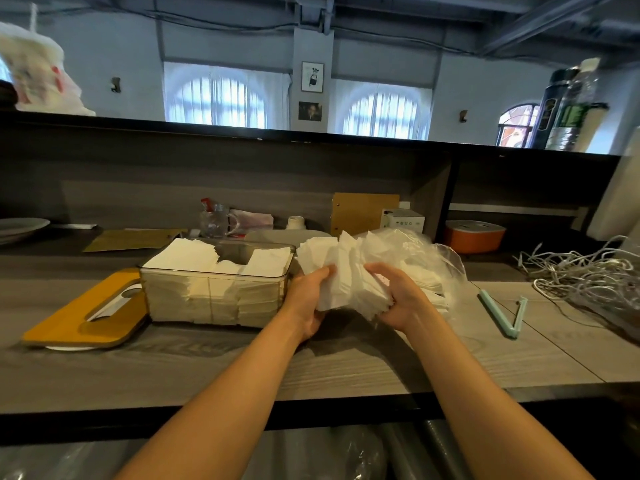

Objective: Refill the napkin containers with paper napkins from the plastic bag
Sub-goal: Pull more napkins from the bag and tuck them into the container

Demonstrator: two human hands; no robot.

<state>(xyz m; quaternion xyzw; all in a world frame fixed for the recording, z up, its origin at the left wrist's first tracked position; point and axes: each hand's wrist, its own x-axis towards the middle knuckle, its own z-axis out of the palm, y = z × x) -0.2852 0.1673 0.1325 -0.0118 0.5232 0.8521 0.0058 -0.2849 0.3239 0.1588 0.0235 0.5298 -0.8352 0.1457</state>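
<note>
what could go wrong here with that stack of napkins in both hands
1. The napkin stack is fanned and uneven between the left hand and right hand; loose sheets could slip onto the counter.
2. The clear container already looks nearly full, with napkins above its rim, so forcing more in may crumple them or spill some.
3. The plastic bag lies open right behind the stack and could get dragged along.

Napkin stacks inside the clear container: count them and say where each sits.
3 show in the clear container: left stack, lower middle stack, right stack. A gap behind the middle stack looks unfilled; anything deeper is hidden.
</note>
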